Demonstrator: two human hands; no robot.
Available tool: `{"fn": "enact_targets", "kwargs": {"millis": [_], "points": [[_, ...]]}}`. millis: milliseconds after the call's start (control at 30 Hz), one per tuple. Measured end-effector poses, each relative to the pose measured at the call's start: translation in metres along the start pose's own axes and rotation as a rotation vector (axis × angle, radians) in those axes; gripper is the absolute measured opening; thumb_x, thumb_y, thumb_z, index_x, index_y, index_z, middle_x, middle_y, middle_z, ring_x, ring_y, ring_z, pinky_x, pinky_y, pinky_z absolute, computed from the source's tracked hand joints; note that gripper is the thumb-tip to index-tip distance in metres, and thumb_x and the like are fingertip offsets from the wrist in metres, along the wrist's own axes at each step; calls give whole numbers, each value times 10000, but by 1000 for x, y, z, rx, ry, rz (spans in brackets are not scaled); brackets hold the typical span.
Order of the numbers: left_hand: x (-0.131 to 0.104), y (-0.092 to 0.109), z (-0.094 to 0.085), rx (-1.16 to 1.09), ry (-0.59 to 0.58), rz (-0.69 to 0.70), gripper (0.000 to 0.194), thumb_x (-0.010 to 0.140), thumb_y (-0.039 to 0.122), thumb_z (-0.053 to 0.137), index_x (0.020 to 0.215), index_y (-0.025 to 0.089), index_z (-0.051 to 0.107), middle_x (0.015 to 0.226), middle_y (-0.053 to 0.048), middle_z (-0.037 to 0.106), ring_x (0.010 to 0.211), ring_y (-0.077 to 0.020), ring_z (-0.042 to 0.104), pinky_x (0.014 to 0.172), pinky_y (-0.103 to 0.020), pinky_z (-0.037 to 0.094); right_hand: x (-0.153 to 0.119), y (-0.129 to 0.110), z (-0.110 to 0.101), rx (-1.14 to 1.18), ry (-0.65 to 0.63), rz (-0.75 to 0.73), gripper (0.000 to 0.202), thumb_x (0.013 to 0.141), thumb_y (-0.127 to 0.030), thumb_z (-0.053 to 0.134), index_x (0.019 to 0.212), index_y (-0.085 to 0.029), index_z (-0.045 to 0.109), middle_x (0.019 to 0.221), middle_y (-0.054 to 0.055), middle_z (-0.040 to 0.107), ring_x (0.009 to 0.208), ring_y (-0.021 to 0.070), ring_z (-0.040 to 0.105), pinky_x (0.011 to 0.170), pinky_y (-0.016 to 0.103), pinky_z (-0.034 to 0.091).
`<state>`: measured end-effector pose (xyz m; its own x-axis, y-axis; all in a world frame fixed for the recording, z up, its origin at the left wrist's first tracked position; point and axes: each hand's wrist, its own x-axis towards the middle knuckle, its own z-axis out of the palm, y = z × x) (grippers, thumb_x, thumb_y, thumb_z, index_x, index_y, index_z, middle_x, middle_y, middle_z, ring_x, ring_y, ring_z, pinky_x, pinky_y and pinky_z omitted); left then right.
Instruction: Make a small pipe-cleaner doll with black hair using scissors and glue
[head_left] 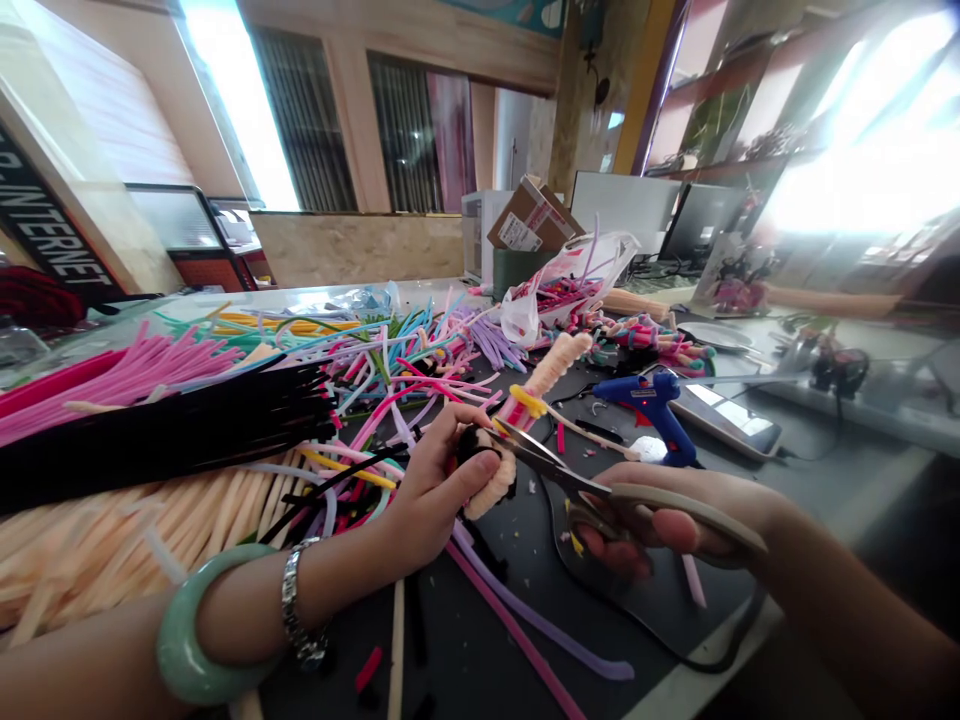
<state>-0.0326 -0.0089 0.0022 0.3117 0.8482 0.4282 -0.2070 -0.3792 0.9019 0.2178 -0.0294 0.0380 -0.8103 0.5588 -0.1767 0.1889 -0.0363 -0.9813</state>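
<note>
My left hand (442, 485) is closed on a small pipe-cleaner doll (491, 490) with a cream head, black hair and a pink and yellow body. Its cream legs point up and to the right. In my right hand (652, 520) is a pair of scissors (559, 470), my fingers through the handles. The blade tips lie against the doll's yellow and pink part, beside my left fingertips. A thin cream stem trails from the doll's yellow band to the right. How far the blades are parted is hard to make out.
A blue glue gun (652, 405) stands right of the doll, near a phone (727, 415). Bundles of black (172, 435), pink (142, 375) and peach pipe cleaners (150, 550) lie left. A plastic bag (577, 290) and a cardboard box (532, 220) are behind. Scraps dot the dark tabletop.
</note>
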Motion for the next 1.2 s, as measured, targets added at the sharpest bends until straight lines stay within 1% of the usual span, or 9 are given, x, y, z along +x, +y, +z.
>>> {"fn": "enact_targets", "kwargs": {"millis": [100, 200, 300, 467, 700, 833, 967, 1100, 1200], "points": [[0, 2, 0, 0, 2, 19, 261, 847, 413, 644, 985, 213, 548, 720, 33, 457, 597, -94, 397, 539, -212, 349, -6, 0, 1, 17, 35, 17, 657, 677, -765, 619, 904, -149, 608, 779, -1, 523, 646, 100, 475, 603, 245, 439], [0, 1, 0, -24, 12, 14, 266, 850, 425, 634, 984, 213, 543, 719, 31, 459, 578, -92, 382, 526, -217, 340, -9, -1, 2, 1, 53, 38, 681, 651, -783, 622, 896, -148, 614, 801, 10, 546, 642, 106, 492, 606, 259, 458], [0, 1, 0, -33, 7, -2, 261, 846, 423, 640, 975, 217, 545, 708, 40, 451, 563, -85, 363, 516, -212, 327, -10, -2, 1, -14, 78, 64, 699, 635, -797, 619, 893, -148, 611, 781, 6, 536, 637, 112, 490, 613, 272, 459], [-1, 3, -1, -33, -38, -15, 270, 849, 435, 632, 972, 211, 543, 664, 52, 425, 540, -85, 337, 518, -221, 317, -9, -3, 0, -36, 68, 83, 703, 621, -804, 624, 893, -156, 613, 773, 1, 525, 639, 111, 470, 631, 278, 453], [0, 6, 0, -12, -51, -27, 319, 823, 472, 643, 951, 199, 539, 648, 53, 411, 534, -88, 323, 502, -219, 297, -7, -1, -2, -10, 82, 100, 707, 562, -792, 679, 866, -156, 627, 743, -18, 493, 631, 103, 448, 647, 281, 480], [0, 6, 0, -45, -68, -54, 321, 818, 473, 642, 959, 204, 538, 647, 53, 420, 532, -89, 334, 490, -213, 295, -7, 2, -1, 33, 58, 78, 685, 582, -786, 670, 869, -166, 627, 750, -21, 505, 624, 94, 438, 602, 250, 446], [-1, 7, 0, -76, -87, -78, 330, 814, 482, 637, 958, 203, 535, 666, 45, 452, 549, -94, 366, 499, -209, 312, -6, 3, 1, 48, 74, 72, 658, 605, -771, 671, 851, -161, 624, 717, -30, 495, 583, 79, 417, 571, 235, 415], [-1, 6, -1, -78, -93, -75, 322, 817, 474, 638, 963, 206, 536, 654, 51, 429, 539, -90, 338, 493, -210, 292, -4, 3, 2, 94, 103, 91, 669, 575, -763, 699, 827, -148, 624, 665, -42, 474, 549, 71, 402, 521, 214, 365], [-1, 5, -2, -41, -72, -73, 310, 822, 467, 641, 967, 210, 546, 656, 52, 414, 545, -92, 325, 506, -224, 288, -2, 4, 2, 108, 79, 99, 693, 562, -767, 704, 826, -132, 614, 643, -41, 484, 524, 64, 407, 493, 203, 344]]}}
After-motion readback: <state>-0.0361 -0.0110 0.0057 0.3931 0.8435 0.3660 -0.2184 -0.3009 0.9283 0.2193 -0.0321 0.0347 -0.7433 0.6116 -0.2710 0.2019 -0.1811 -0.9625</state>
